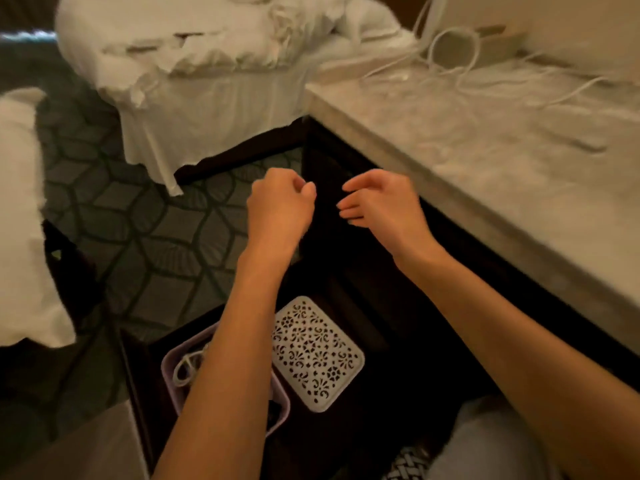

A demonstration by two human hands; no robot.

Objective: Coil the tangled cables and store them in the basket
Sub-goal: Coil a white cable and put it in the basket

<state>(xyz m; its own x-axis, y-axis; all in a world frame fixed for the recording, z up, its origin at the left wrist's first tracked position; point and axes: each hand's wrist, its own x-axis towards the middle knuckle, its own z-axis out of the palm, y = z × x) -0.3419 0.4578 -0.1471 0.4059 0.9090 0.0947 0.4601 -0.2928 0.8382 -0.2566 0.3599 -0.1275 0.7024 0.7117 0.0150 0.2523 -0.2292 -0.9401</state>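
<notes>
1. Left hand (pixel 278 206): raised over the dark furniture front, fingers curled into a loose fist; whether it holds anything cannot be told.
2. Right hand (pixel 375 202): just beside the left, apart from it, fingers half open and pointing left; nothing visible in its grasp.
3. Tangled cables (pixel 450 57): white, lying loose in loops at the far edge of the marble top (pixel 485 161), near its back corner.
4. Basket (pixel 173 358): lilac, on the dark low surface below the left forearm, partly hidden by it; a coiled white cable (pixel 187 368) lies inside.
5. Perforated lid (pixel 317 353): white, flat, just beside the basket's right edge.
</notes>
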